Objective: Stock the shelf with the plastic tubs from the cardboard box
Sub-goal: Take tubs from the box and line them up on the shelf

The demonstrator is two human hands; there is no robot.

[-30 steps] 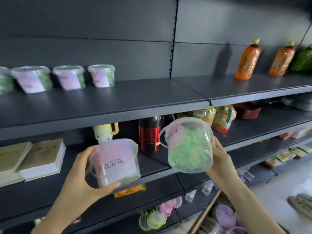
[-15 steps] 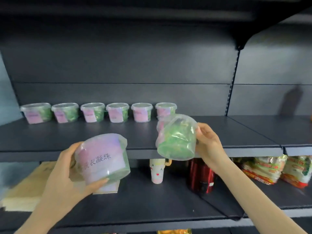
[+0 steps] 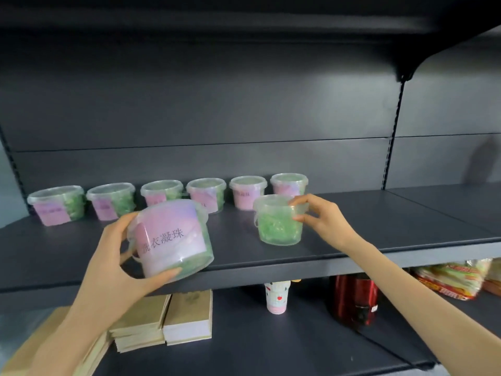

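Note:
My left hand (image 3: pixel 113 261) grips a clear plastic tub with a pink label (image 3: pixel 172 237), tilted, in front of the dark shelf's (image 3: pixel 352 240) front edge. My right hand (image 3: pixel 322 221) holds the rim and side of a second tub with green contents (image 3: pixel 279 221), which stands upright on the shelf near its front. A row of several matching tubs (image 3: pixel 160 194) lines the back of the same shelf. The cardboard box is out of view.
The shelf stretches bare to the right of the tubs. On the shelf below lie tan flat packs (image 3: pixel 187 316), a small white cup (image 3: pixel 276 297), a red and black canister (image 3: pixel 355 297) and snack bags (image 3: pixel 455 278). A bracket (image 3: pixel 406 69) holds the shelf above.
My right hand carried the green tub up and forward and set it upright on the shelf. My left hand raised its pink-labelled tub toward the shelf edge. The view tilted up and left.

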